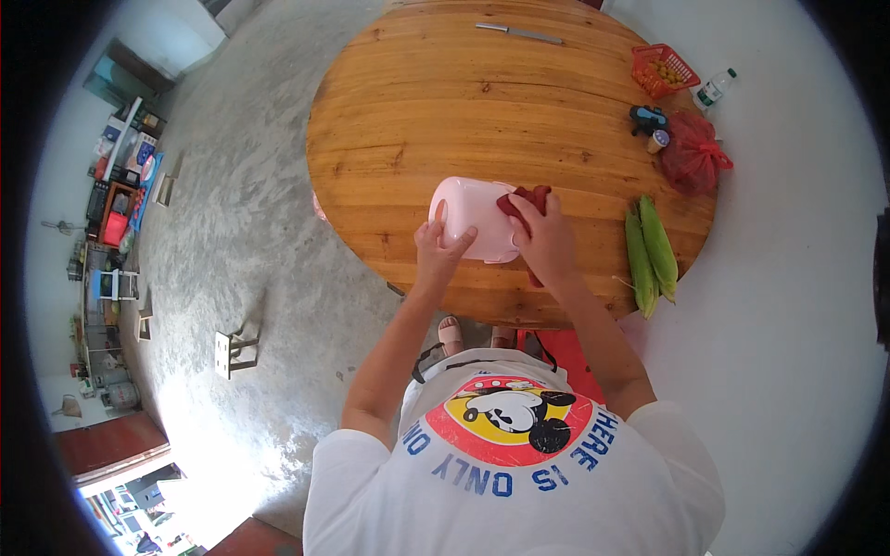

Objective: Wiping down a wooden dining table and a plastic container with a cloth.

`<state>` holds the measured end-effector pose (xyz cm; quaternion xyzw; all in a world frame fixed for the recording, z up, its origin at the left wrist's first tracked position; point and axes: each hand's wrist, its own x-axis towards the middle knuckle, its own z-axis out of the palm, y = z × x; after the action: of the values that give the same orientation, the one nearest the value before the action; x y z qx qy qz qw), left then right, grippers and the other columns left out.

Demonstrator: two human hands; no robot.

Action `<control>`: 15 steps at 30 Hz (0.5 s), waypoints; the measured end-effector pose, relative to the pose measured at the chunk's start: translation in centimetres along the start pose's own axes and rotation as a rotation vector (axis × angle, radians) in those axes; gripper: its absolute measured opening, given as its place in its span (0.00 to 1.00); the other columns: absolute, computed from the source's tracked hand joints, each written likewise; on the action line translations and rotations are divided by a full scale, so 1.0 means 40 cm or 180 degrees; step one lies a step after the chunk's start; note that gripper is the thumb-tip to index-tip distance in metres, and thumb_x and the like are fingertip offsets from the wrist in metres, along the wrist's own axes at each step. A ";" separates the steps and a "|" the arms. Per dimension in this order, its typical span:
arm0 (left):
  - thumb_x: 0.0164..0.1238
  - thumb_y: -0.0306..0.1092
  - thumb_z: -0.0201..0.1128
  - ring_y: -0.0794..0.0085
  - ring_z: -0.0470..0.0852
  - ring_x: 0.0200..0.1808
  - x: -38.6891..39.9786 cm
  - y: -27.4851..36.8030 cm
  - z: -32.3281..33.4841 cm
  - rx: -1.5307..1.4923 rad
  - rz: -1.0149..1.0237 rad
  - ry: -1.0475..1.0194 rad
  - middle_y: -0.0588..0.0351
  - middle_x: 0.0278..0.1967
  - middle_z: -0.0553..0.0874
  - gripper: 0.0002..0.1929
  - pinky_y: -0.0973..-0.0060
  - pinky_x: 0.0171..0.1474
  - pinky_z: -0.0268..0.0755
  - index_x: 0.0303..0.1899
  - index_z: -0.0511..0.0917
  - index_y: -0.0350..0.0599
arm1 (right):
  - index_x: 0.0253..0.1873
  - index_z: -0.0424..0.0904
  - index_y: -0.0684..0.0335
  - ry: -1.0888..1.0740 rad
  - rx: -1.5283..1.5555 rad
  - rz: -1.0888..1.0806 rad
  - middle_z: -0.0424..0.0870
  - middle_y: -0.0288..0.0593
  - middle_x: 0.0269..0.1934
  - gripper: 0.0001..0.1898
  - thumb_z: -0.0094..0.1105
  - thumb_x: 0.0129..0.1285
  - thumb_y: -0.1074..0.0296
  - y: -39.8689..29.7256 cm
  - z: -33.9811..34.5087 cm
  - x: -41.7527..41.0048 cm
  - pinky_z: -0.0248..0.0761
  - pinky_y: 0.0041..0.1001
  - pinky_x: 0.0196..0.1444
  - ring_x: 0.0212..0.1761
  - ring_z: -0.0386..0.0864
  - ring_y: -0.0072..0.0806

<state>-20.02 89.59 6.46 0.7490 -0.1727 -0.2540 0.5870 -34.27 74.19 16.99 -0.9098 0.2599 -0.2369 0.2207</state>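
A pink plastic container (480,219) lies on its side above the near part of the round wooden table (445,125). My left hand (443,247) grips its left end, with the thumb on the near side and fingers by an oval opening. At the container's right end, my right hand (546,236) holds a dark red cloth (535,197) against the rim. Part of the cloth hangs below that hand. Whether the container touches the tabletop, I cannot tell.
Ears of corn in green husks (650,254) lie at the table's right, below a red plastic bag (692,153), a small cup (658,142), a blue-and-black object (649,119), a red basket of small yellow fruit (664,71) and a bottle (715,89). A knife (520,33) lies at the far side.
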 end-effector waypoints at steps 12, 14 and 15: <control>0.73 0.54 0.67 0.65 0.84 0.52 -0.062 0.102 0.084 -0.1685 -0.1003 0.0278 0.49 0.53 0.82 0.28 0.66 0.50 0.84 0.58 0.74 0.37 | 0.60 0.81 0.58 -0.0407 0.0594 0.0147 0.75 0.56 0.49 0.18 0.64 0.65 0.68 -0.024 0.092 -0.146 0.77 0.46 0.48 0.49 0.80 0.55; 0.73 0.55 0.66 0.64 0.84 0.53 -0.062 0.086 0.066 -0.1785 -0.0998 0.0195 0.48 0.53 0.81 0.29 0.66 0.51 0.84 0.58 0.73 0.37 | 0.59 0.82 0.58 -0.0493 0.0908 0.0131 0.76 0.56 0.49 0.18 0.65 0.65 0.68 -0.008 0.083 -0.176 0.76 0.44 0.50 0.50 0.79 0.54; 0.73 0.57 0.65 0.64 0.84 0.55 -0.065 0.076 0.058 -0.1891 -0.1012 0.0118 0.48 0.54 0.81 0.30 0.66 0.52 0.85 0.59 0.72 0.37 | 0.59 0.83 0.58 -0.0601 0.1216 0.0124 0.77 0.56 0.48 0.18 0.66 0.64 0.68 0.006 0.072 -0.187 0.76 0.43 0.52 0.50 0.79 0.53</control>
<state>-23.36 88.43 9.42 0.5673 0.0385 -0.3680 0.7358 -38.41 79.10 12.23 -0.8644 0.2059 -0.1913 0.4170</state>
